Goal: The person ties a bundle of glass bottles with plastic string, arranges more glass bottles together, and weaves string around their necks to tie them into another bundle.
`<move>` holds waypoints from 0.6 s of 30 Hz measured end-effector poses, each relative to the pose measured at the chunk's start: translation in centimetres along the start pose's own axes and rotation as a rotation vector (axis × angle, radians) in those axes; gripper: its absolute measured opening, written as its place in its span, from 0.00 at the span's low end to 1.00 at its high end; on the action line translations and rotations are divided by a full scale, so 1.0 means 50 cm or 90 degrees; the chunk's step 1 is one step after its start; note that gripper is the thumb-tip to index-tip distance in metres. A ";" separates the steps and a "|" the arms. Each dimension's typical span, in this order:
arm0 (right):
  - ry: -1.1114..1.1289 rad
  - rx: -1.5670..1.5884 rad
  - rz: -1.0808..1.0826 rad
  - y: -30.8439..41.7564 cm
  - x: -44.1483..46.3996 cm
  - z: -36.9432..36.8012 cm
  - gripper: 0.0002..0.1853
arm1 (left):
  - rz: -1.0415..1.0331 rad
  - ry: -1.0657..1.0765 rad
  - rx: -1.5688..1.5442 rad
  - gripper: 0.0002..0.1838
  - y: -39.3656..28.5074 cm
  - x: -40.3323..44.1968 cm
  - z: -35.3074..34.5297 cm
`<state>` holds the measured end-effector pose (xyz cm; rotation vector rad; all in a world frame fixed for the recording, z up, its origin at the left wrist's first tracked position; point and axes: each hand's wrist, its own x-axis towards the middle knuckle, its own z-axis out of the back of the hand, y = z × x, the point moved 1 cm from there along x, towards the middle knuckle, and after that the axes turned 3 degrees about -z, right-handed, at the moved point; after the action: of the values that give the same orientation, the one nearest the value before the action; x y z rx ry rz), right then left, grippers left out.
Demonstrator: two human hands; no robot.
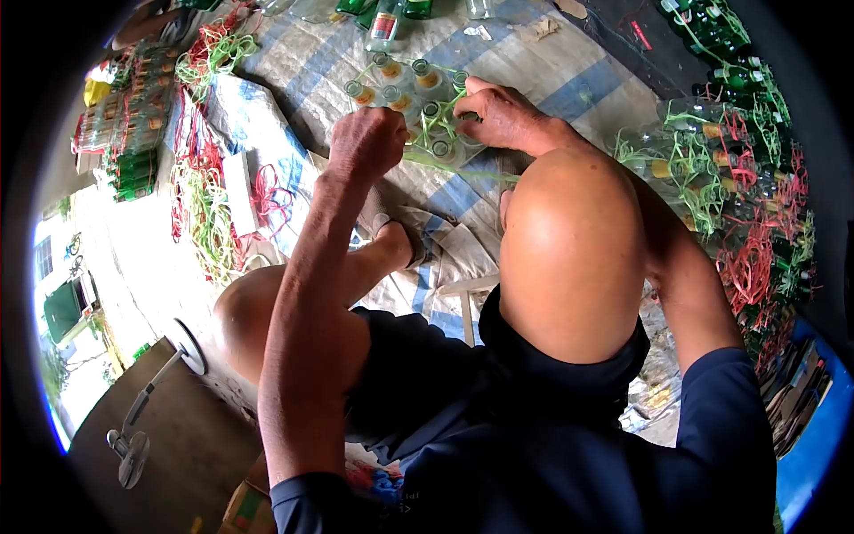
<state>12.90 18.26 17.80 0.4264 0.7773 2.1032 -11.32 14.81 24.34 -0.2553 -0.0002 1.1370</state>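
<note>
Left hand: clenched in a fist, just beside the near left part of the bottle group; contents of the grip hidden, so cannot tell whether it is empty.
Right hand: curled at the fingers, close against the right side of the same group; cannot tell whether pinching any strapping.
Clear bottles: upright, packed together between and just beyond the hands, mouths up, yellowish labels partly visible.
Green strap: stretched loosely across the near side of the clear bottles, below both hands.
Checked sheet: creased, blue and pale, spread beneath the bottles.
Far edge: labelled bottle, with green bottles beside.
Left side: tangled red and green strips; bundled bottles farther out.
Right side: strapped bottles in a long mass, with red and green strands over them.
Lower left: fan, well apart from the bottle group.
</note>
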 end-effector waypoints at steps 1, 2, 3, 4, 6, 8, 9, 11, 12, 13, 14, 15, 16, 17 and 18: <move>0.002 0.001 -0.003 0.001 0.000 0.000 0.11 | -0.018 0.015 0.010 0.08 0.004 0.010 0.006; 0.004 0.007 -0.007 -0.003 0.000 -0.002 0.12 | -0.015 0.043 0.020 0.10 0.005 0.020 0.010; 0.006 0.013 -0.011 -0.005 0.001 -0.002 0.12 | -0.025 0.039 0.021 0.09 0.009 0.028 0.008; 0.007 0.020 -0.015 -0.006 0.002 -0.004 0.12 | -0.036 0.035 0.022 0.09 0.014 0.034 0.005; 0.004 0.027 -0.027 -0.002 -0.002 -0.002 0.13 | -0.051 0.053 0.070 0.07 0.031 0.052 -0.003; 0.007 0.036 -0.030 0.007 -0.003 0.002 0.13 | -0.041 0.059 0.038 0.07 0.045 0.059 -0.009; 0.010 0.041 -0.029 0.009 -0.004 0.005 0.14 | -0.036 0.060 0.022 0.07 0.044 0.062 -0.004; 0.009 0.041 -0.021 0.004 -0.005 0.004 0.14 | -0.066 0.078 0.025 0.07 0.042 0.069 0.008; 0.006 0.038 -0.013 0.004 -0.004 0.004 0.14 | -0.075 0.088 0.027 0.07 0.044 0.075 0.010; 0.002 0.035 -0.004 0.004 -0.001 0.004 0.14 | -0.084 0.095 0.031 0.07 0.048 0.081 0.009; 0.001 0.041 -0.006 0.003 0.001 0.005 0.14 | -0.087 0.100 0.044 0.07 0.054 0.090 0.004; 0.000 0.048 -0.010 0.003 0.000 0.006 0.14 | -0.080 0.103 0.046 0.07 0.057 0.097 0.002; 0.001 0.056 -0.015 0.006 -0.004 0.006 0.15 | -0.074 0.109 0.045 0.07 0.057 0.100 -0.001; 0.006 0.057 -0.016 0.003 -0.005 0.002 0.15 | -0.068 0.115 0.045 0.07 0.058 0.101 -0.004; 0.009 0.058 -0.016 -0.001 -0.002 0.001 0.15 | -0.060 0.113 0.013 0.08 0.062 0.100 -0.005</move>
<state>12.99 18.22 17.81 0.4480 0.8847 2.0559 -11.96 20.46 22.81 -0.3343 0.1538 1.0178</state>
